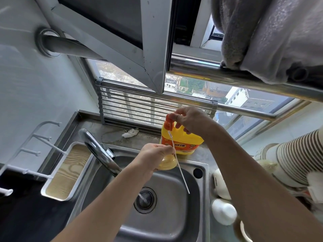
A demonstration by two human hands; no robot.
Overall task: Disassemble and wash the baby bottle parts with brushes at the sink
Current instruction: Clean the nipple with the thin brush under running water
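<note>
**Teat over the basin, other hand at the soap cap**

Your left hand is over the sink, near the basin's 12 o'clock edge. Its fingers are curled round an amber, see-through teat.

A thin white rod slants past those fingertips. Its upper end is at 11 o'clock, against the bottle, and its lower end hangs at 5 o'clock above the basin. You cannot tell from here whether the left fingers pinch the rod as well.

Your right hand is at 1 o'clock from the left. Thumb and forefinger pinch the orange cap of a yellow detergent bottle, and the other fingers curl loosely above the bottle's shoulder. The bottle stands upright on the steel surface, just behind the sink's back rim.

Round about:
- A chrome faucet is at 9 o'clock from the left hand, with its spout reaching over the basin.
- The drain is at 6 o'clock from that hand, with something small and white lying in it.
- A white-rimmed tray with a wood-grain floor sits at the sink's 9 o'clock.
- A crumpled white scrap lies on the surface at 11 o'clock.
- Two white rounded items are at the sink's 3 o'clock. Your right forearm partly hides them, so you cannot tell what they are.
- A roll-up rack leans against the window at 12 o'clock.
- A grey cloth is draped over a rail at 1 o'clock, high up.
</note>
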